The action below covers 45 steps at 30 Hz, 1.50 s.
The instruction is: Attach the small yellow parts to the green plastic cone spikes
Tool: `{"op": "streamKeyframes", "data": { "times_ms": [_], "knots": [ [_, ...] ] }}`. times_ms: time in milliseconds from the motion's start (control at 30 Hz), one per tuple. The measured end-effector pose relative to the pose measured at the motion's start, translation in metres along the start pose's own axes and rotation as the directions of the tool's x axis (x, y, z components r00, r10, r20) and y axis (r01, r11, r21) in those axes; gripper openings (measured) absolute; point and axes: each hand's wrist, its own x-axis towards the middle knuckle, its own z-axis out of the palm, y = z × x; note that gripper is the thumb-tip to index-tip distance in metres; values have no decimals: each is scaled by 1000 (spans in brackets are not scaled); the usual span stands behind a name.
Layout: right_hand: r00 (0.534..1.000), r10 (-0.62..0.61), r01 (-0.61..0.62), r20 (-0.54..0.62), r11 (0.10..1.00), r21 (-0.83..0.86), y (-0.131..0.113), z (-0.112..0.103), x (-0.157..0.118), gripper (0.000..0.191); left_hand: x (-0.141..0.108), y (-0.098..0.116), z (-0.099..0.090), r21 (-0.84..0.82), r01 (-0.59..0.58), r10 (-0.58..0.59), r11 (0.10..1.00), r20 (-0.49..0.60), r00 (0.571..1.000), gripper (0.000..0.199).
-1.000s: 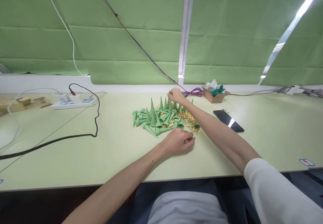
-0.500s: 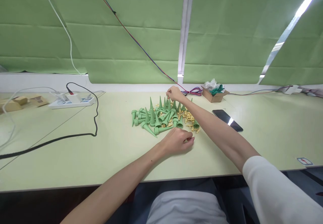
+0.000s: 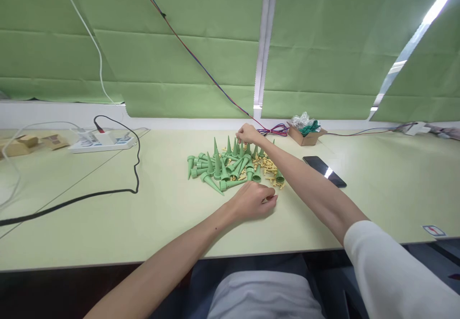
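A pile of green plastic spikes [image 3: 217, 165], hollow cones with ribbed collars, lies in the middle of the table; several stand point up, others lie on their sides. Small yellow T-shaped plastic pieces [image 3: 269, 165] are scattered at the pile's right side. My right hand [image 3: 249, 134] reaches over to the back of the pile, its fingers pinched at the tip of an upright green spike. In front of the pile my left hand [image 3: 254, 199] rests on the table with its fingers curled; whatever they may hold is hidden.
A black phone [image 3: 324, 171] lies right of my right forearm. Behind it stands a small cardboard box [image 3: 304, 138] with plastic wrap and green material. Coiled wires [image 3: 276, 130] lie near the wall. On the left are a power strip [image 3: 104, 144], a black cable [image 3: 89, 196] and cardboard pieces [image 3: 27, 143].
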Motion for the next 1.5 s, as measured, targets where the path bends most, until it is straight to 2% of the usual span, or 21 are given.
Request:
{"op": "streamKeyframes", "data": {
  "times_ms": [267, 467, 667, 733, 833, 900, 1033, 1133, 1200, 1233, 1333, 1433, 1500],
  "knots": [
    [1000, 29, -28, 1, 998, -55, -11, -2, -4, 29, 0, -2, 1, 2, -8, 8, 1000, 1, 1000, 36],
    [1000, 23, -23, -8, 998, -62, -8, 2, -2, 28, 0, -1, 1, 9, -18, 18, 1000, -3, 1000, 35],
    [990, -59, 44, -128, 992, -117, -5, -4, -5, 23, 1, -4, -1, 38, -22, 22, 999, 4, 1000, 34],
    [966, -131, 99, -222, 984, -149, -5, -8, -12, 26, 1, -7, -2, 48, -28, 27, 998, 8, 1000, 33],
    [868, -235, 164, -438, 967, -193, -3, -10, -33, 27, 2, -11, -2, 60, -22, 21, 998, 9, 1000, 33],
    [827, -289, 199, -482, 953, -230, 3, -7, -52, 22, 3, -14, -3, 64, 2, -2, 998, -2, 1000, 34],
    [871, -348, 280, -347, 932, -232, 25, 5, -93, 18, 5, -19, -6, 90, 159, -153, 983, -75, 985, 33],
    [899, -374, 321, -228, 917, -238, 42, 10, -115, 17, 6, -24, -10, 96, 334, -318, 938, -147, 936, 21],
    [900, -380, 326, -212, 912, -250, 48, 11, -125, 19, 6, -27, -13, 87, 420, -402, 904, -167, 900, 11],
    [901, -376, 321, -216, 914, -249, 50, 11, -128, 20, 5, -29, -14, 73, 452, -435, 889, -172, 884, 17],
    [903, -389, 343, -181, 908, -241, 50, 11, -135, 19, 4, -34, -13, 64, 459, -442, 886, -183, 878, 31],
    [910, -380, 337, -167, 911, -239, 49, 11, -138, 21, 3, -36, -10, 91, 433, -413, 897, -174, 894, 27],
    [918, -363, 318, -161, 915, -248, 49, 11, -139, 24, 3, -36, -8, 107, 425, -411, 899, -127, 903, 27]
  ]
}}
